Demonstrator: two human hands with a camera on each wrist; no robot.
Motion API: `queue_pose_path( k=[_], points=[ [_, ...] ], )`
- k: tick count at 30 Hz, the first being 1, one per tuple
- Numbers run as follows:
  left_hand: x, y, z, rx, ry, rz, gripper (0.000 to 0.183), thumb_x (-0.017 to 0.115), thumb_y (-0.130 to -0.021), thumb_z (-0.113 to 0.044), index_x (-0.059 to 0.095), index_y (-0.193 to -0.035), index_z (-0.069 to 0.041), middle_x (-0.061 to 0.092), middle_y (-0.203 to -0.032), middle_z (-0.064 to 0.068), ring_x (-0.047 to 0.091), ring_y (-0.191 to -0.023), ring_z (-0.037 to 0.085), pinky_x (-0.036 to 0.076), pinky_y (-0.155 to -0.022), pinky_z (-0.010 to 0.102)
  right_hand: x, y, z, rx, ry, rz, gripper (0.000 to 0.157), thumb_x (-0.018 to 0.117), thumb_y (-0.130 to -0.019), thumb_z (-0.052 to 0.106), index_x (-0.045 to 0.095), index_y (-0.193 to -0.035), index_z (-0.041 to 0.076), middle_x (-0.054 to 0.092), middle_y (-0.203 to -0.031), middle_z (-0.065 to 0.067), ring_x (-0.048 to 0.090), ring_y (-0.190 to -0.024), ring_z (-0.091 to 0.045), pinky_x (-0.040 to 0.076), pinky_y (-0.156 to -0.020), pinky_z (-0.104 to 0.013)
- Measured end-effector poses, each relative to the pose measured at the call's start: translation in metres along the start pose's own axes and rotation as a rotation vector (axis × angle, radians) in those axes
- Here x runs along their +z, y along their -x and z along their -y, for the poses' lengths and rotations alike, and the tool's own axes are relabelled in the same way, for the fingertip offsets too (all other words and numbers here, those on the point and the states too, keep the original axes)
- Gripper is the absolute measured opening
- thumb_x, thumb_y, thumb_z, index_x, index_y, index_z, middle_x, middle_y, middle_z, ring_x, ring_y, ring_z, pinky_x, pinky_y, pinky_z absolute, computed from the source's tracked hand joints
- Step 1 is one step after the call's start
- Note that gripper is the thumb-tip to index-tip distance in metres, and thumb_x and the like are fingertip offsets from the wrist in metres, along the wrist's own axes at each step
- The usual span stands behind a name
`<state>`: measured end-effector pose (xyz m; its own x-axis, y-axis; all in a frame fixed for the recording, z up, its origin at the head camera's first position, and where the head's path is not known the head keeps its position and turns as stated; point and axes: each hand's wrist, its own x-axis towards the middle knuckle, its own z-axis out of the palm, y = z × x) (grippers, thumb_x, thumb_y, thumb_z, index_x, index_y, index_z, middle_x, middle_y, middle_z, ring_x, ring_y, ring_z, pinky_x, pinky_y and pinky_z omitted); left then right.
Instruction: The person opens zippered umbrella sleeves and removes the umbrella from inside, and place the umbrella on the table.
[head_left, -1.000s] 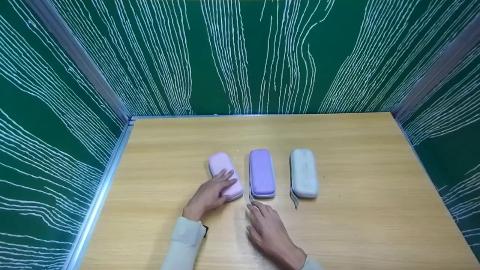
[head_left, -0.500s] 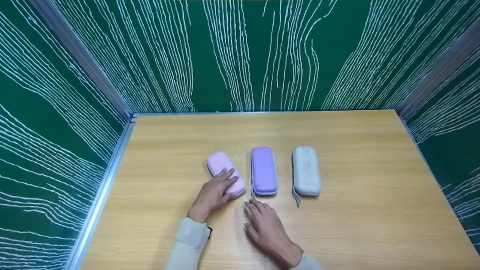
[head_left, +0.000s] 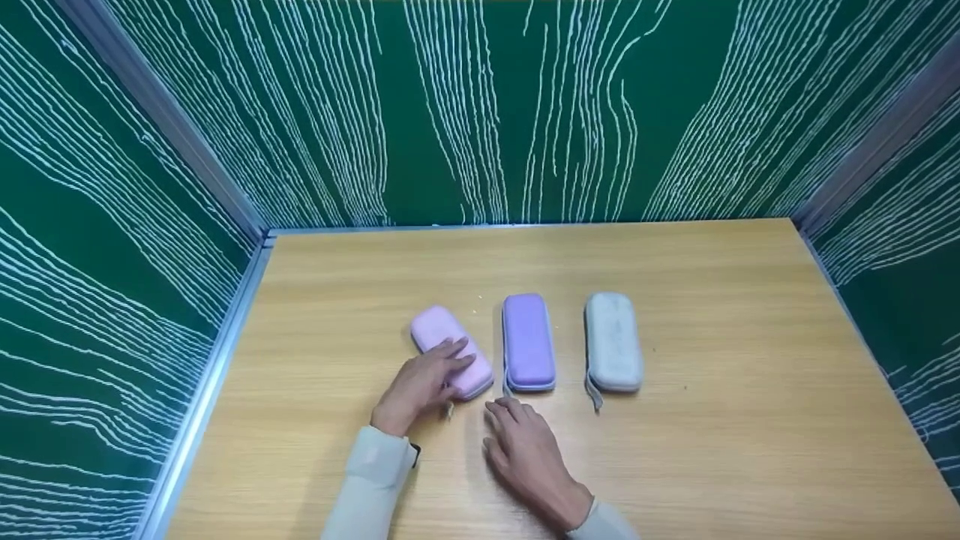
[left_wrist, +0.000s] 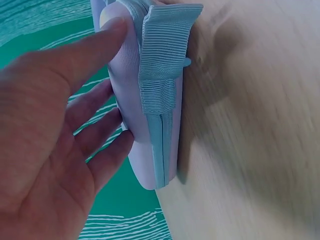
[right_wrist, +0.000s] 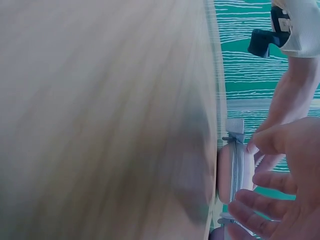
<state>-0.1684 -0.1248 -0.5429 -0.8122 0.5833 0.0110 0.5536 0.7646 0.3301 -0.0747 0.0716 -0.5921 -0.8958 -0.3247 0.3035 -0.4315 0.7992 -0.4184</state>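
A pink zip case (head_left: 439, 330) lies slanted on the table, with my left hand (head_left: 420, 382) resting on its near end. In the left wrist view, the thumb and fingertips touch the case's upper face, fingers mostly extended, and its pale blue-grey zip strap (left_wrist: 167, 52) sticks out at the near end. To the right lies a purple zip case (head_left: 529, 341), with its strap at the near left corner. My right hand (head_left: 529, 457) is just below that strap, holding nothing, its fingers relaxed and spread in the right wrist view.
A grey zip case (head_left: 613, 341) with a strap lies right of the purple one. The wooden table (head_left: 750, 337) is bounded by green walls (head_left: 435, 112) with white wavy lines. Small pale specks lie behind the cases.
The pink case's far end has shifted slightly left, and its strap now shows below my left hand. My right hand has drifted slightly left. The purple and grey cases stay put.
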Motion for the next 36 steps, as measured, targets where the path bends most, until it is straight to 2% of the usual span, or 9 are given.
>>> queue_pose_path(
  k=[5,13,18,23,30,36],
  points=[
    [0.000,0.002,-0.005,-0.006,-0.030,-0.024,0.058,0.075,-0.075,-0.017,0.054,-0.130,-0.013,0.039,-0.143,0.006,0.037,-0.130,0.028,0.037,-0.100,0.042,0.003,-0.003,0.003,0.038,-0.018,0.008,0.045,0.066,-0.077,0.024,0.060,-0.120,0.009,0.055,-0.114,-0.003,0.053,-0.099,-0.021,0.045,-0.081,-0.037],
    [0.007,0.001,-0.012,-0.035,-0.143,-0.124,0.052,0.077,-0.073,-0.021,0.061,-0.123,-0.012,0.049,-0.135,0.011,0.048,-0.120,0.030,0.044,-0.093,0.038,0.009,-0.005,0.004,0.051,-0.057,-0.014,0.043,0.066,-0.077,0.021,0.060,-0.117,0.009,0.055,-0.112,-0.003,0.053,-0.098,-0.021,0.045,-0.081,-0.038],
    [0.005,0.002,-0.011,0.008,-0.209,-0.155,0.050,0.077,-0.072,-0.021,0.064,-0.119,-0.011,0.053,-0.130,0.014,0.053,-0.115,0.033,0.046,-0.091,0.037,0.011,-0.007,0.005,0.062,-0.034,-0.045,0.043,0.068,-0.075,0.022,0.061,-0.115,0.009,0.056,-0.107,-0.003,0.055,-0.093,-0.022,0.046,-0.075,-0.037],
    [0.001,0.001,-0.007,0.058,-0.191,-0.138,0.046,0.074,-0.074,-0.012,0.064,-0.119,-0.010,0.052,-0.130,0.015,0.050,-0.117,0.032,0.039,-0.099,0.039,0.011,-0.010,0.007,0.098,-0.022,-0.041,0.042,0.069,-0.075,0.022,0.062,-0.115,0.011,0.056,-0.102,-0.004,0.055,-0.088,-0.022,0.047,-0.070,-0.037],
    [0.005,0.002,0.000,0.040,-0.064,-0.118,0.047,0.072,-0.076,-0.010,0.061,-0.122,-0.009,0.048,-0.135,0.014,0.041,-0.125,0.034,0.032,-0.104,0.044,0.012,-0.016,0.013,0.142,-0.028,-0.002,0.034,0.067,-0.077,0.019,0.064,-0.111,0.013,0.055,-0.097,-0.003,0.055,-0.082,-0.020,0.047,-0.064,-0.036],
    [0.006,0.003,-0.002,0.042,-0.103,-0.164,0.046,0.075,-0.073,-0.011,0.064,-0.118,-0.010,0.052,-0.131,0.013,0.047,-0.121,0.031,0.036,-0.102,0.040,0.012,-0.018,0.021,0.155,-0.014,-0.032,0.024,0.066,-0.080,0.016,0.066,-0.104,0.016,0.053,-0.089,0.000,0.054,-0.076,-0.018,0.046,-0.056,-0.034]
  ],
)
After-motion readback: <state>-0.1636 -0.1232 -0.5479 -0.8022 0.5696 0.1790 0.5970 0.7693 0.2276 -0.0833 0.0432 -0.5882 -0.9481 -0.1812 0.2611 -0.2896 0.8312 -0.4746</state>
